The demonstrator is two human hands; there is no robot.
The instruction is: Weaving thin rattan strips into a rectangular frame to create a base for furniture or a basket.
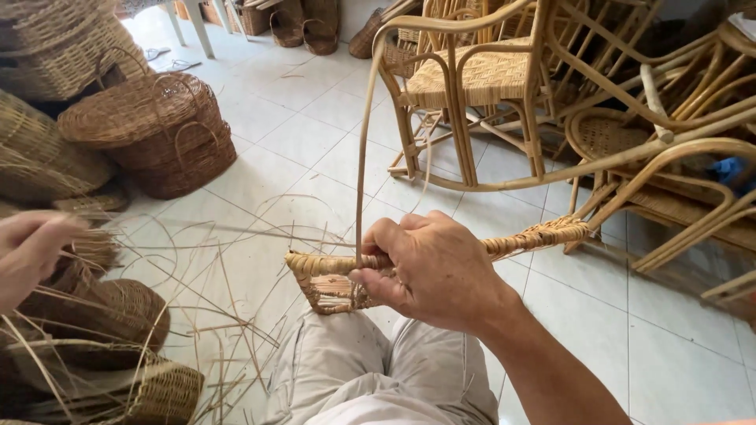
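My right hand point(435, 267) grips a rattan frame piece wrapped in woven cane point(543, 234), holding it over my lap near its triangular woven corner point(324, 283). A long thin cane strip point(362, 149) rises straight up from under my thumb. My left hand point(27, 252) is at the far left edge, blurred, fingers closed around thin cane strands point(236, 230) that run across toward the woven corner.
Round lidded wicker baskets point(161, 130) stand at the left, with more baskets point(118, 315) by my knee. Loose cane strands point(236, 330) litter the white tiled floor. Rattan chairs point(472, 86) and bent frames point(669, 157) crowd the right and back.
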